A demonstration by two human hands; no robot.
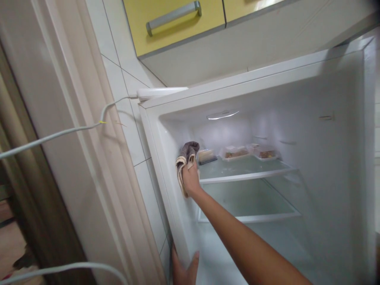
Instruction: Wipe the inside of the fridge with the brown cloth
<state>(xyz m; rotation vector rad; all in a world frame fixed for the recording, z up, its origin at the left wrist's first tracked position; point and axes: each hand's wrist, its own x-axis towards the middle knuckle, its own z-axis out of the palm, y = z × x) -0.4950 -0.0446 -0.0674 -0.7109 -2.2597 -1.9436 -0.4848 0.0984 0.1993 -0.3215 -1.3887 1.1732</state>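
Note:
My right hand [191, 180] reaches into the open refrigerator [243, 84] and is closed on a grey cleaning cloth [190, 148] with a cream edge. The bunched cloth lies against the left inner wall, beside the upper glass shelf [234, 170]. Low in the view, my left hand [183, 273] grips the refrigerator's left front edge, with the thumb on the inner side and fingers on the outer side. Just right of the cloth, a small pale package [207, 156] sits on the upper shelf.
Two clear food trays, one [235, 152] in the middle and one [264, 151] at the right, stand on the upper shelf. A second glass shelf [246, 198] lies below. A white cable [59, 132] crosses at left. Yellow cabinets [175, 35] hang above.

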